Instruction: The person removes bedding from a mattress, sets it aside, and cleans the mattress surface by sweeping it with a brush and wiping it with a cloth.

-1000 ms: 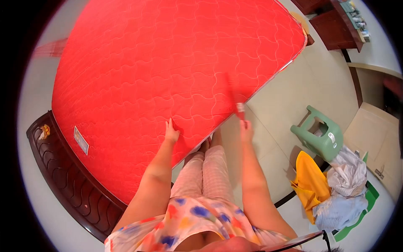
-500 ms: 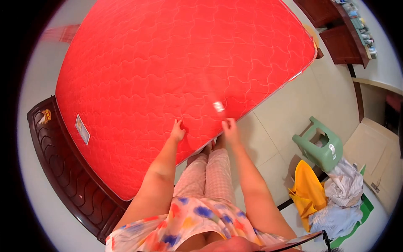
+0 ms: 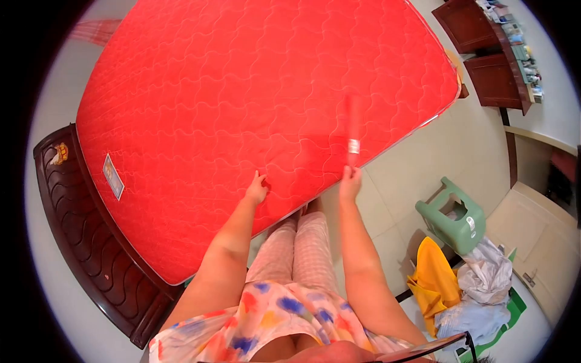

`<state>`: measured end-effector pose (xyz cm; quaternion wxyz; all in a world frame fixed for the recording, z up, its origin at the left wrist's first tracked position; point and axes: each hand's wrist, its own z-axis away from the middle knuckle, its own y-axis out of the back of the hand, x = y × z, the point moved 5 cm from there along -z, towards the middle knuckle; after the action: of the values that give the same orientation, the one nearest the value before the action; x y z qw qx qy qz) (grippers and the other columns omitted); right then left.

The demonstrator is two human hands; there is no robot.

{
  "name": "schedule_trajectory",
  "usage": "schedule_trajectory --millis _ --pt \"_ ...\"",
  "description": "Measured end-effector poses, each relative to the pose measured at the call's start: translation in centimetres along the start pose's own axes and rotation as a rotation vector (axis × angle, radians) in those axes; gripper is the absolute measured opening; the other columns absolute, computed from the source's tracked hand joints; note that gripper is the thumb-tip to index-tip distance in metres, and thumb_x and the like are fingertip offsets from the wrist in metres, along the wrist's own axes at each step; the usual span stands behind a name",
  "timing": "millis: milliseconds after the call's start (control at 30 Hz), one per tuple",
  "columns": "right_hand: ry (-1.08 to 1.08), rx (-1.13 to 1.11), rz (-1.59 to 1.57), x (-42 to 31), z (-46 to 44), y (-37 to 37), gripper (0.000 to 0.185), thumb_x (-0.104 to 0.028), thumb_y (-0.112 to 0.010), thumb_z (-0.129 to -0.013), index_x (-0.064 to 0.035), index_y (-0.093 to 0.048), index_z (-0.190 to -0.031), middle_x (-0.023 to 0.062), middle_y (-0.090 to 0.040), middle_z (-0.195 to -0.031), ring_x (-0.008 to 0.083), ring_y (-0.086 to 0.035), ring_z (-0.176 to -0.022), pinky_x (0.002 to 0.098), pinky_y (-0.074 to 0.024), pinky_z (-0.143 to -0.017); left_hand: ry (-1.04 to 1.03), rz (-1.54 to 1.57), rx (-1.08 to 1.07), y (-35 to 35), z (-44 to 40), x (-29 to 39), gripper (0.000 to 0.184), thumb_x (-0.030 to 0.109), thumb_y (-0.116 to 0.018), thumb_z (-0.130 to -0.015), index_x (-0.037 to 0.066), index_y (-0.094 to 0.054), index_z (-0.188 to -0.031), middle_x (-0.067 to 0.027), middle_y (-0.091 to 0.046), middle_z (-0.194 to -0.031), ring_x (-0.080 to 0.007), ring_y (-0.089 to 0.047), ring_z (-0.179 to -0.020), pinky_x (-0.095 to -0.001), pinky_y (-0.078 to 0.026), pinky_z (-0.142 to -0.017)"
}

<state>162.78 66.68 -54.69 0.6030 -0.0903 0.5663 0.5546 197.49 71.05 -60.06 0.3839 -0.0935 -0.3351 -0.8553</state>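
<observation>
A large mattress (image 3: pixel 242 109) in a bright red quilted cover fills the upper middle of the view. Over its near edge, my right hand (image 3: pixel 350 183) is closed round the lower end of a long red stick-like thing (image 3: pixel 354 146) with a pale label. Its upper part is smeared by motion against the red cover, so its exact kind is unclear. My left hand (image 3: pixel 257 190) is at the near part of the cover, thumb and fingers apart, holding nothing. Whether it touches the cloth I cannot tell.
A dark carved headboard (image 3: pixel 91 242) borders the mattress at left. To the right on the tiled floor stands a green plastic stool (image 3: pixel 457 227), with yellow cloth (image 3: pixel 433 281) and pale bundled cloth (image 3: pixel 484 275) near it. Dark cabinets (image 3: pixel 493 81) line the upper right.
My right hand has moved to the right with the red stick-like thing, which now points more straight away from me. My left hand has barely moved. The view has shifted slightly.
</observation>
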Motion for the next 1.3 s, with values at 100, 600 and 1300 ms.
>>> schedule_trajectory --millis 100,600,1300 --pt "-0.225 0.364 -0.133 3.7 -2.6 5.9 0.027 -0.024 -0.054 -0.086 0.0012 -0.05 -0.095 0.0126 -0.056 -0.082 0.025 -0.053 -0.075 0.0363 -0.0425 -0.069 0.08 -0.032 -0.038 0.5 0.4 2.2 0.055 0.008 -0.056 -0.074 0.011 -0.043 -0.127 -0.0152 -0.013 -0.145 -0.0283 -0.031 -0.127 -0.0311 -0.033 -0.1" --pt "0.189 -0.422 0.178 -4.6 -5.0 1.6 0.034 -0.04 -0.051 -0.084 -0.0087 -0.055 -0.095 0.0176 -0.062 -0.082 0.0347 -0.06 -0.077 0.0423 -0.0458 -0.065 -0.1 -0.118 0.099 -0.6 -5.5 13.5 0.071 0.01 -0.06 -0.073 0.007 -0.026 -0.135 -0.0205 -0.027 -0.138 -0.0307 -0.03 -0.127 -0.0338 -0.028 -0.104" --pt "-0.188 0.446 -0.028 5.3 -38.6 26.5 0.035 -0.034 -0.05 -0.087 0.0004 -0.054 -0.092 0.0133 -0.06 -0.082 0.025 -0.057 -0.074 0.0371 -0.0447 -0.067 0.283 -0.206 -0.019 -15.9 -10.5 35.2 0.09 0.028 -0.06 -0.074 0.03 0.0 -0.14 -0.0266 0.002 -0.142 -0.0404 -0.023 -0.128 -0.0396 -0.028 -0.103"
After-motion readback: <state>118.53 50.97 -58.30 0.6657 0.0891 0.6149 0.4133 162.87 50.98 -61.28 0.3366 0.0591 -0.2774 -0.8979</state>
